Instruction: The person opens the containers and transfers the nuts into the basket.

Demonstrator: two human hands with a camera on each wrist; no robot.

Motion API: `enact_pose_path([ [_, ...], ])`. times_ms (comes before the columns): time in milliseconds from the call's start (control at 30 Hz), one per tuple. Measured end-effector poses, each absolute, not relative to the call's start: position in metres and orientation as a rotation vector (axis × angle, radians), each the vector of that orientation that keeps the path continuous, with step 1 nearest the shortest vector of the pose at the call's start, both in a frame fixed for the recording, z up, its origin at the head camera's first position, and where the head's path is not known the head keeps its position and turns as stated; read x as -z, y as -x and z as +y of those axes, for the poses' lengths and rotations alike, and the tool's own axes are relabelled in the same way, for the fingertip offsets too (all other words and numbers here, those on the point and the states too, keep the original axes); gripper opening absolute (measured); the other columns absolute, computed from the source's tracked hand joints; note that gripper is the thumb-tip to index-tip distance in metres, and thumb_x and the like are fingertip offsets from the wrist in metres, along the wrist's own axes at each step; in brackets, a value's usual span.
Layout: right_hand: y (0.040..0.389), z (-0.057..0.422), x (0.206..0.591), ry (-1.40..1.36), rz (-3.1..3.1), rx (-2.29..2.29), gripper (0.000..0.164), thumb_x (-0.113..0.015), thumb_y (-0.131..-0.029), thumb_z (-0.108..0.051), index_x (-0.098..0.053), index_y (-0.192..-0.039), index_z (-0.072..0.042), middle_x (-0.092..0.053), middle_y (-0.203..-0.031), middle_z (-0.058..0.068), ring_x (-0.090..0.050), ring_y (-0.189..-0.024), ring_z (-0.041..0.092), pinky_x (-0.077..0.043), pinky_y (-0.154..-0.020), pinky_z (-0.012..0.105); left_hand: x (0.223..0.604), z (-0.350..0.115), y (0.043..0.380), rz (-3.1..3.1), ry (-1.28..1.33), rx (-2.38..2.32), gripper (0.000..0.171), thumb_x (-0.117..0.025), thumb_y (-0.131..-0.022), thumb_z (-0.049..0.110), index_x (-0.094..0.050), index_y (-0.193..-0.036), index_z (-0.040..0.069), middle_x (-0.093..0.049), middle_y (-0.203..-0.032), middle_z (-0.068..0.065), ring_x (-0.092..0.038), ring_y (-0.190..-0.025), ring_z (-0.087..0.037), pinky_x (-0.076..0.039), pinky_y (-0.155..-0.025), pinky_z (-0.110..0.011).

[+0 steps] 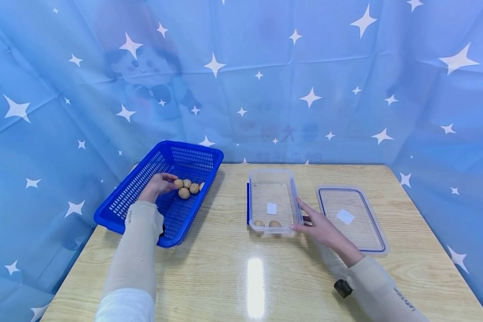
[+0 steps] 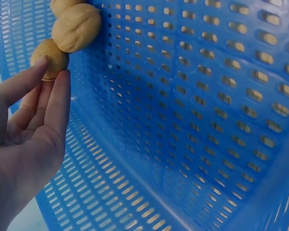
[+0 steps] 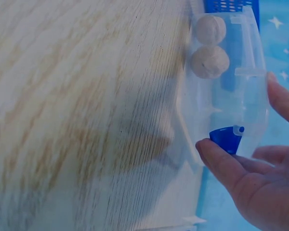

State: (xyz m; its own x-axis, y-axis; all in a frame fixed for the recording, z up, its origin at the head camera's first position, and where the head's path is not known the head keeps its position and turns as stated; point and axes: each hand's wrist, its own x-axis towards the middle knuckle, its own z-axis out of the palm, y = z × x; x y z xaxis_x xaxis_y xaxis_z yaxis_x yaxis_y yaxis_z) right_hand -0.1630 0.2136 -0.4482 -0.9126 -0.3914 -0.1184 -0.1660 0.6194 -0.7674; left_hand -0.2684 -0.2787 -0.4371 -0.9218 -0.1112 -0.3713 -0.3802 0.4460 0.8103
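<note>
My left hand (image 1: 159, 187) reaches into a blue slotted plastic basket (image 1: 170, 240). In the left wrist view, its thumb and fingers pinch a walnut (image 2: 57, 50), which touches another walnut (image 2: 78, 28). Several more walnuts (image 1: 194, 188) lie by it in the basket. With thumb and fingers at the near right corner, my right hand (image 1: 319, 227) holds a clear plastic box (image 1: 279, 175). Two walnuts (image 3: 210, 61) sit at the near end inside this lidless box. A blue latch (image 3: 225, 138) shows between the right fingers and the box wall.
A clear lid with a blue seal (image 1: 356, 230) lies flat on the wooden table (image 1: 209, 277), right of the box. Behind the table hangs a blue curtain with white stars (image 1: 261, 98). The basket stands at the table's left side.
</note>
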Motion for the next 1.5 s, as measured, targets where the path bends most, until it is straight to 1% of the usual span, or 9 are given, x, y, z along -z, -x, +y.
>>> enact_pose_path([
  [133, 0.163, 0.214, 0.448, 0.456, 2.566, 1.178, 0.087, -0.064, -0.098, -0.03, -0.008, -0.161, -0.009, -0.012, -0.162, 0.032, -0.039, -0.137, 0.054, -0.039, -0.111, 0.063, 0.44, -0.279, 0.269, 2.412, 0.439, -1.442, 0.044, -0.056, -0.1, 0.004, -0.047, -0.142, -0.003, -0.043, -0.149, -0.024, -0.045, -0.137, -0.037, -0.042, -0.116, -0.047],
  [400, 0.163, 0.214, 0.45, 0.448, 2.584, 1.168, 0.087, -0.065, -0.097, -0.029, -0.009, -0.161, -0.009, -0.012, -0.162, 0.031, -0.038, -0.138, 0.053, -0.036, -0.112, 0.065, 0.442, -0.28, 0.27, 2.351, 0.397, -1.438, 0.042, -0.05, -0.102, 0.001, -0.046, -0.143, -0.004, -0.048, -0.146, -0.025, -0.052, -0.133, -0.036, -0.046, -0.113, -0.044],
  [667, 0.16, 0.212, 0.452, 0.445, 2.585, 1.155, 0.088, -0.066, -0.096, -0.032, -0.011, -0.161, -0.008, -0.015, -0.162, 0.03, -0.029, -0.143, 0.053, -0.03, -0.115, 0.065, 0.43, -0.281, 0.264, 2.235, 0.322, -1.699, 0.049, -0.044, -0.105, 0.004, -0.032, -0.152, -0.005, -0.034, -0.157, -0.026, -0.039, -0.144, -0.039, -0.038, -0.12, -0.045],
  [800, 0.159, 0.213, 0.452, 0.452, 2.572, 1.185, 0.088, -0.066, -0.096, -0.028, -0.011, -0.16, -0.005, -0.013, -0.161, 0.033, -0.037, -0.138, 0.055, -0.038, -0.112, 0.061, 0.411, -0.272, 0.267, 2.232, 0.247, -1.814, 0.049, -0.042, -0.106, 0.007, -0.032, -0.153, -0.002, -0.034, -0.158, -0.024, -0.038, -0.145, -0.037, -0.036, -0.121, -0.045],
  [967, 0.163, 0.215, 0.451, 0.473, 2.584, 1.203, 0.087, -0.066, -0.096, -0.027, -0.011, -0.16, -0.005, -0.014, -0.161, 0.034, -0.038, -0.137, 0.055, -0.04, -0.111, 0.062, 0.362, -0.247, 0.267, 2.235, 0.118, -1.894, 0.046, -0.041, -0.106, 0.006, -0.034, -0.151, -0.001, -0.037, -0.157, -0.021, -0.038, -0.145, -0.034, -0.037, -0.121, -0.043],
  [1100, 0.162, 0.215, 0.451, 0.472, 2.564, 1.203, 0.088, -0.066, -0.097, -0.028, -0.009, -0.16, -0.006, -0.013, -0.161, 0.033, -0.04, -0.136, 0.055, -0.042, -0.109, 0.06, 0.335, -0.219, 0.267, 2.231, -0.02, -1.888, 0.045, -0.041, -0.106, 0.006, -0.036, -0.15, 0.001, -0.039, -0.156, -0.019, -0.04, -0.145, -0.033, -0.038, -0.12, -0.043],
  [1133, 0.162, 0.215, 0.45, 0.473, 2.556, 1.211, 0.088, -0.066, -0.097, -0.027, -0.009, -0.16, -0.006, -0.013, -0.161, 0.034, -0.043, -0.134, 0.055, -0.044, -0.108, 0.059, 0.332, -0.211, 0.269, 2.234, -0.056, -1.875, 0.045, -0.043, -0.106, 0.007, -0.037, -0.15, 0.002, -0.041, -0.155, -0.018, -0.041, -0.144, -0.033, -0.039, -0.119, -0.042],
  [1333, 0.161, 0.214, 0.448, 0.489, 2.556, 1.222, 0.087, -0.065, -0.097, -0.026, -0.009, -0.16, -0.005, -0.012, -0.161, 0.034, -0.042, -0.134, 0.055, -0.044, -0.108, 0.059, 0.324, -0.162, 0.271, 2.242, -0.267, -1.727, 0.045, -0.056, -0.102, 0.013, -0.047, -0.145, 0.009, -0.047, -0.151, -0.011, -0.048, -0.139, -0.03, -0.042, -0.117, -0.043],
  [1500, 0.163, 0.213, 0.451, 0.492, 2.547, 1.229, 0.087, -0.065, -0.098, -0.026, -0.008, -0.16, -0.004, -0.011, -0.161, 0.035, -0.042, -0.134, 0.055, -0.044, -0.108, 0.058, 0.34, -0.125, 0.27, 2.146, -0.403, -1.673, 0.043, -0.059, -0.1, 0.009, -0.05, -0.143, 0.007, -0.051, -0.148, -0.011, -0.047, -0.139, -0.032, -0.043, -0.116, -0.044],
])
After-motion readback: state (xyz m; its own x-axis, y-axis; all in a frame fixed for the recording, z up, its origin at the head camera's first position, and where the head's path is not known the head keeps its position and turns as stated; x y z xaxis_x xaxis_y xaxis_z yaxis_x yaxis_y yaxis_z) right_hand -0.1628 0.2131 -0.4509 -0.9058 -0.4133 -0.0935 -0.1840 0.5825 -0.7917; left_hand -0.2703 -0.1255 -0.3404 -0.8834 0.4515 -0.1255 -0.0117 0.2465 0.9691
